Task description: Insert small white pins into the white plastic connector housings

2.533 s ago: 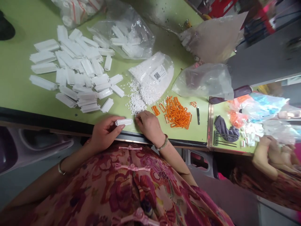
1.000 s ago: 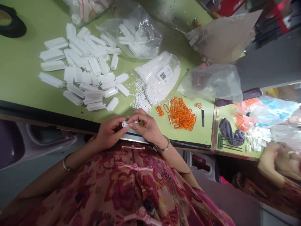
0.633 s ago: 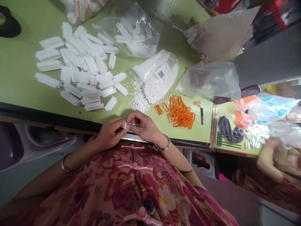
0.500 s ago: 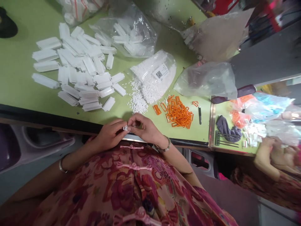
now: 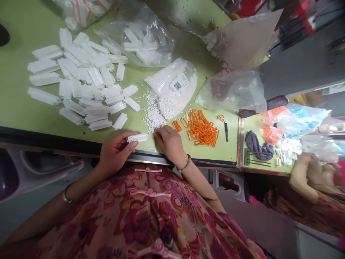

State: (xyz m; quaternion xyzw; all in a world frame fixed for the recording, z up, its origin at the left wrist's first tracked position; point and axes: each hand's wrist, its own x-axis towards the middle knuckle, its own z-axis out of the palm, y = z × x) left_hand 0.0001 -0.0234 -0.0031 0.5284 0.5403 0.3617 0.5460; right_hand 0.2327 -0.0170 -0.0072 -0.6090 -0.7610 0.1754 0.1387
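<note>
Green table (image 5: 18, 111) with white plastic housings (image 5: 94, 109)

Along the near edge of the green worktable (image 5: 40, 124), a hand could slide left past the heaped white plastic strips (image 5: 88, 104), while reaching far from the right hand (image 5: 170, 142) runs straight into loose white pellets (image 5: 154, 119), their plastic bag (image 5: 172, 90) and, rightward, orange clips (image 5: 201, 128).
</note>
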